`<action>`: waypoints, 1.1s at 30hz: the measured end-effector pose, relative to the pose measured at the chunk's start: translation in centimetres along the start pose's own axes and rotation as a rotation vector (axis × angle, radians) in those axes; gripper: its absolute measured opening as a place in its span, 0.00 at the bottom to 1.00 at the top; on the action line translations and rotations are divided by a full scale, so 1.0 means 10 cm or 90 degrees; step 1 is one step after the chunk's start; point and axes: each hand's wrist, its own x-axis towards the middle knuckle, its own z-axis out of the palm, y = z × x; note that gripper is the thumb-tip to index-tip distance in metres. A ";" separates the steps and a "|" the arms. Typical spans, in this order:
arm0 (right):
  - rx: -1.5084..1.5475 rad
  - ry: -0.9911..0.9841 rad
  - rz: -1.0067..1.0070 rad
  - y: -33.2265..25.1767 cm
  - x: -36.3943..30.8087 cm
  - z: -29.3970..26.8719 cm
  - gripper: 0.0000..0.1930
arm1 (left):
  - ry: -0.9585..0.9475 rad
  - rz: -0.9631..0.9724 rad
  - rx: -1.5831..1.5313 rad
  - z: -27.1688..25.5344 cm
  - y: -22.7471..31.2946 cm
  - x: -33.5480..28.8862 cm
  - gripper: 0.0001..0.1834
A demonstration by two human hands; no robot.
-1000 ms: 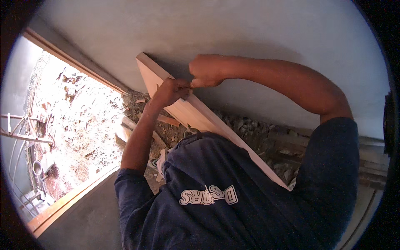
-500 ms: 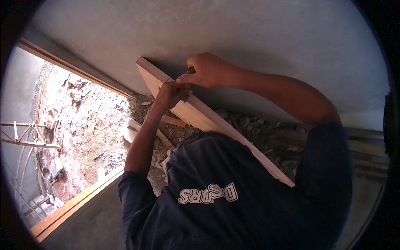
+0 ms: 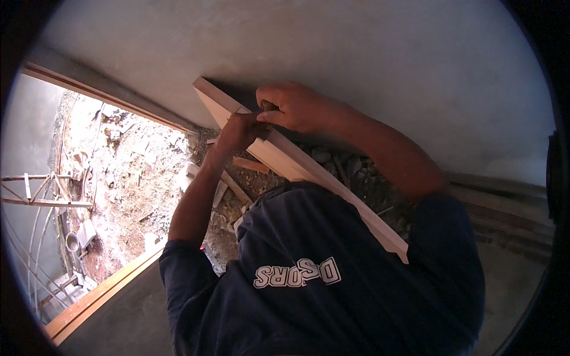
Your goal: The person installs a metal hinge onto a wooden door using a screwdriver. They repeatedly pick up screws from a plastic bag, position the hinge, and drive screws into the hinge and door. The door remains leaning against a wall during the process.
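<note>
Grey wall (image 3: pixel 368 53) behind, pale board (image 3: pixel 323 177) slanting in front. Right forearm (image 3: pixel 380 142) has swung nearer the board, right hand (image 3: pixel 298 108) meeting left hand (image 3: pixel 240 132) at its edge; work looks concentrated there. Left grip: can't tell; right curls round dark handle (image 3: pixel 268 107).

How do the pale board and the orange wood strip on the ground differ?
The pale board is lighter than the orange strip and shows far more length. The left hand is at the pale board; no hand touches the orange strip. Both look wooden, with straight edges.
</note>
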 end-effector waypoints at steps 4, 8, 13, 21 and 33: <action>0.061 0.061 -0.020 0.13 0.00 0.02 0.16 | 0.083 0.039 -0.016 0.13 0.05 -0.07 0.09; 0.143 0.228 0.107 -0.10 -0.11 0.29 0.14 | 0.170 0.086 0.023 0.22 -0.02 -0.15 0.08; 0.120 0.334 0.072 -0.05 -0.12 0.44 0.15 | 0.123 0.068 0.027 0.18 0.00 -0.15 0.07; 0.156 0.140 -0.047 0.09 -0.10 0.06 0.15 | 0.175 0.068 -0.009 0.25 0.07 -0.14 0.05; 0.108 0.353 0.029 0.01 -0.12 0.46 0.15 | 0.105 0.090 0.029 0.14 -0.06 -0.12 0.08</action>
